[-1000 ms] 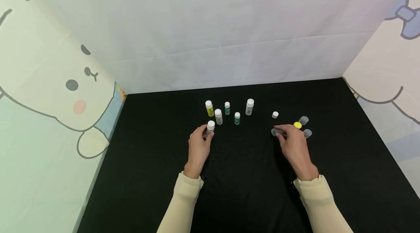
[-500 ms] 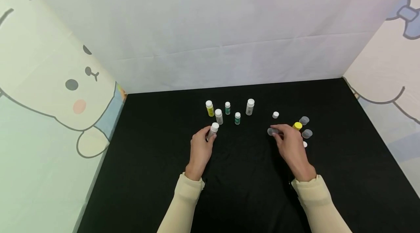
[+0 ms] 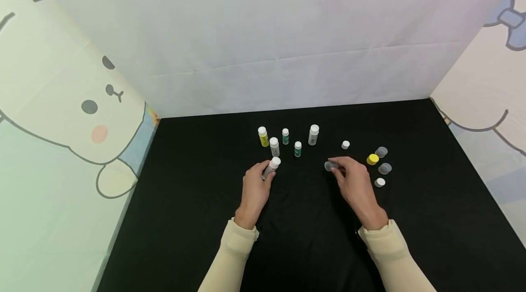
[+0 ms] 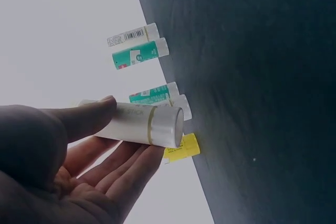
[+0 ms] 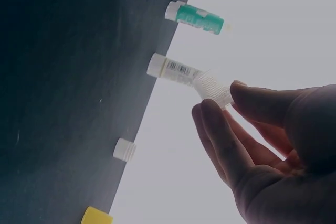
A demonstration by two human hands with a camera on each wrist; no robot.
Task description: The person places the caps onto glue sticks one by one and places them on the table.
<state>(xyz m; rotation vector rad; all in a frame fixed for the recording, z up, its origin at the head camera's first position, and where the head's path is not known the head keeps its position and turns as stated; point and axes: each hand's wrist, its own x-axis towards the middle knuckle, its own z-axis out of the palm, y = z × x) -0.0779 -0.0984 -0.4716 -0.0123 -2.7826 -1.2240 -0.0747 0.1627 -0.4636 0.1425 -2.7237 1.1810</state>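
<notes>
My left hand [image 3: 254,191] grips a white glue stick [image 4: 137,124] between thumb and fingers; part of the word "STICK" and a gold band show on it. In the head view this glue stick leans to the right, its white end up. A translucent, ribbed cap [image 5: 212,88] is pinched by the thumb and fingertips of my right hand [image 3: 356,187], off to the right of the left hand. Just beyond the left hand stand another white glue stick [image 3: 274,146], a yellow one [image 3: 263,137] and two green ones, the nearer green glue stick [image 3: 297,149] toward the middle.
Farther back stands a white glue stick [image 3: 313,135]. Beyond and right of my right hand lie a white cap [image 3: 345,145], a yellow cap [image 3: 372,159], two translucent caps, one translucent cap [image 3: 385,168] nearer, and another white cap [image 3: 380,183]. Black cloth [image 3: 185,182] covers the table; a pale curtain hangs behind.
My left hand has moved slightly right and tipped its glue stick to the right. My right hand has moved left with the translucent cap, uncovering the white cap behind it.
</notes>
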